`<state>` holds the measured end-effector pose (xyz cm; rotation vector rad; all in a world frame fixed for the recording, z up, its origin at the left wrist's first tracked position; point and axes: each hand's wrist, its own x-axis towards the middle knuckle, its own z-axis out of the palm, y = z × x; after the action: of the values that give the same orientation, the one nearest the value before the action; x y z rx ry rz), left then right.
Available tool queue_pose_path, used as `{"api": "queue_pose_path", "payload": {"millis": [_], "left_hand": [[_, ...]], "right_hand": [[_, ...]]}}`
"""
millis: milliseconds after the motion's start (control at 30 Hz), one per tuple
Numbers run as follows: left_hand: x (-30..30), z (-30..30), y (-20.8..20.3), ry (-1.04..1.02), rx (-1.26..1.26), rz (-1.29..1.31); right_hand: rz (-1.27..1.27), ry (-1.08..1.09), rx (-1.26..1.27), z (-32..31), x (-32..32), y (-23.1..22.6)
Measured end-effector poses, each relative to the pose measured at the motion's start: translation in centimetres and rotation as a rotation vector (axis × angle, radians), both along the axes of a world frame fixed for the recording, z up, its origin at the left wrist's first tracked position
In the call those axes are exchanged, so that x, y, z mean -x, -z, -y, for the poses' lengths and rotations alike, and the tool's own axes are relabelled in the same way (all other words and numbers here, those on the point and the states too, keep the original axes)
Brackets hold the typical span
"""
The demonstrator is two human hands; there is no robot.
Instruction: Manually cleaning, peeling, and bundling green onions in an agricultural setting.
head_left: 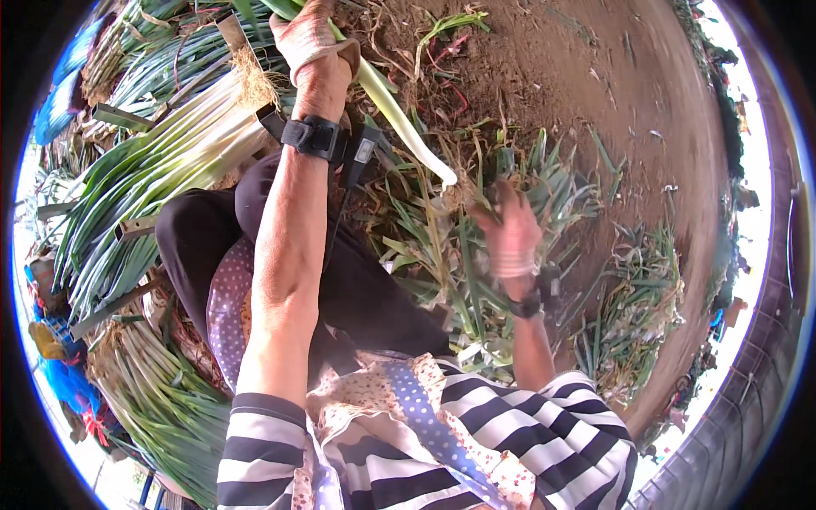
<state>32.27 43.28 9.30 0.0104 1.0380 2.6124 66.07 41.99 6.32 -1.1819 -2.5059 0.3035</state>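
The long green onion [399, 123] slants from the top of the view down to the right, its long axis diagonal, with the white root end pointing toward the right hand [510, 234] and the green end running up past the left hand [308, 38]. The left hand is clamped around the stalk where green meets white. The right hand is blurred beside a wispy, straw-coloured root tuft [457, 200]; whether its fingers are apart or closed on something, I cannot tell. The stalk is smooth, glossy and slim, bending slightly near its tip, and hangs above a ragged heap of loose leaves [408, 246], flat, limp and papery, on dry brown soil [544, 76]. To the left, a thick bundle of onions [170, 153] lies among squared metal bars [123, 117], its bristly roots toward the upper right and its ribbon-like leaves toward the lower left
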Motion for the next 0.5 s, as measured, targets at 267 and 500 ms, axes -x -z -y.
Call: {"api": "queue_pose_path", "payload": {"millis": [267, 500], "left_hand": [[-0.4, 0.0, -0.3, -0.059, 0.356, 0.055], [0.8, 0.6, 1.4, -0.068, 0.294, -0.108]], "right_hand": [[0.187, -0.050, 0.019, -0.3, 3.2, 3.4], [0.522, 0.182, 0.299, -1.0, 2.0, 5.8]]}}
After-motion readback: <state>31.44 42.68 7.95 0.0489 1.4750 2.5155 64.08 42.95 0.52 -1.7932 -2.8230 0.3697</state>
